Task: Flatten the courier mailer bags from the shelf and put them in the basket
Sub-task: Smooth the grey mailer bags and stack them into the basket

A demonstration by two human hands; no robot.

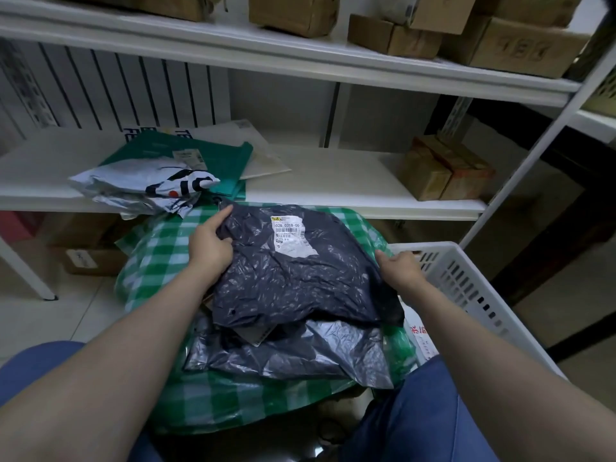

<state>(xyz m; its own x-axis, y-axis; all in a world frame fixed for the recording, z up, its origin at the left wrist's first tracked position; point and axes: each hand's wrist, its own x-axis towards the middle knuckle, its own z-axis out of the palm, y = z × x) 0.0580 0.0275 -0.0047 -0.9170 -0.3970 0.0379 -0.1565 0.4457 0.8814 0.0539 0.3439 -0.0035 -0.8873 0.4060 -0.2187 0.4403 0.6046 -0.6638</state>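
A dark grey mailer bag [300, 278] with a white shipping label lies crumpled in front of me on a green-and-white checked surface [156, 258]. My left hand [210, 243] grips its upper left edge, thumb on top. My right hand [398, 270] holds its right edge. Under it sits another grey mailer bag [300, 355]. The white plastic basket [466, 281] stands at my right. More mailer bags wait on the shelf: a white crumpled one [140, 185], a teal one [220, 158] and a pale flat one [266, 158].
The white metal shelf [333, 181] also carries a taped cardboard box [440, 168] at its right. Several brown parcels fill the upper shelf. Cardboard boxes [90, 258] sit on the floor under the shelf at the left. My knees in blue trousers frame the bottom.
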